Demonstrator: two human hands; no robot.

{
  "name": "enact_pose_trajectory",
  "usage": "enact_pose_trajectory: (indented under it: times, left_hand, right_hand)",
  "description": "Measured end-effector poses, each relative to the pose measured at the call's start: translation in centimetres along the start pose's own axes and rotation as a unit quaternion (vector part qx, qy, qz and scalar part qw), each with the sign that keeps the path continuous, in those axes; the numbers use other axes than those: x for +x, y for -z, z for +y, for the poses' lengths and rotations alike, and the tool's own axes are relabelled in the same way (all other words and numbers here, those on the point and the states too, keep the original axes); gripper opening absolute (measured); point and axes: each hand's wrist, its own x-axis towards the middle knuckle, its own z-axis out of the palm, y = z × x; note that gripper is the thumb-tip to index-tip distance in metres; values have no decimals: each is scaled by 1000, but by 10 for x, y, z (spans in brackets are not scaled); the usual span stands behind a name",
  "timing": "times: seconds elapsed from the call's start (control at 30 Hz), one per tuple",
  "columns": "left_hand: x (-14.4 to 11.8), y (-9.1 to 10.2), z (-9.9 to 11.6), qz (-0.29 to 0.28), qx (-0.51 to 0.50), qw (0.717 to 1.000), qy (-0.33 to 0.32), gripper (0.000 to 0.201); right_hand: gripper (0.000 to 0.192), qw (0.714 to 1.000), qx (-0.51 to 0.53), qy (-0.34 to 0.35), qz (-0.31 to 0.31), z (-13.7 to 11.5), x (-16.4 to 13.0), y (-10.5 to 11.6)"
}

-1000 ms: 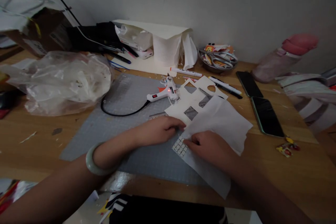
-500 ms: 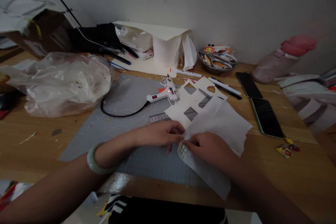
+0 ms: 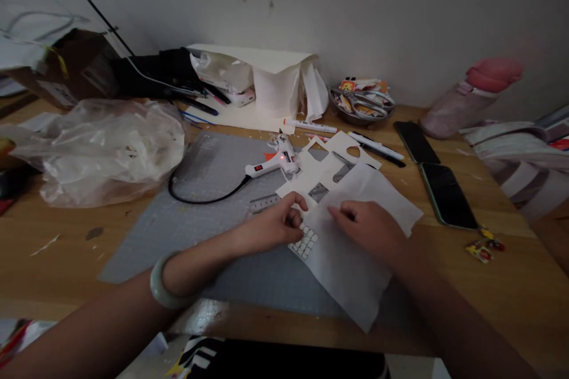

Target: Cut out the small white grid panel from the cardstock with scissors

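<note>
From the head view, we see both hands down on the grey mat (image 3: 213, 213) in the middle of the tabletop (image 3: 489, 284). The left hand (image 3: 272, 226) has its fingers curled together, tips pressing on a small grid piece (image 3: 304, 241) of white squares that lies on the mat, right at the edge of the paper sheet (image 3: 351, 266). We cannot tell whether it pinches the piece or only presses it. The right hand (image 3: 371, 228) lies on top of the sheet, fingers loosely bent and holding nothing, index pointing toward the left hand. Just beyond the hands we have a white card (image 3: 331, 163) with square holes cut in it, partly under the sheet, and a ruler (image 3: 264, 203) beside it. A glue gun (image 3: 275, 161) lies on the mat, its red light on, black cord looping left. Further right, two phones (image 3: 447, 195) lie face up. A plastic bag (image 3: 106, 145) sits at the left, a bowl (image 3: 362, 106) with scissors at the back.
</note>
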Motion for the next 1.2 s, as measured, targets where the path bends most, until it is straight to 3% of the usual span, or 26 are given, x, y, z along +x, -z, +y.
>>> enact_pose_trajectory:
  times: [0.13,0.23,0.47,0.6,0.73,0.93,1.07,1.2]
  left_hand:
    - [6,5,1,33,-83,996,25,32]
    - [5,6,2,21,-104,994,36,33]
    - [1,12,6,-19,34,999,16,22]
    - [2,13,6,-60,26,997,39,21]
    - [3,12,4,-68,19,996,56,25]
    - [4,13,1,-73,29,995,53,26]
    - [3,14,1,-68,46,995,50,24]
    - [1,14,3,-72,73,994,34,22]
  right_hand:
    - [46,994,78,-21,73,17,10,13]
    - [45,989,102,-23,105,22,15,16]
    - [40,982,50,-62,173,26,19,28]
    - [40,979,59,-72,181,32,23,26]
    - [41,986,74,-5,151,27,22,13]
    - [39,984,127,127,-2,3,3,-6]
    - [21,978,116,154,-83,-10,-8,-13]
    - [14,980,90,148,-96,-16,-11,-20]
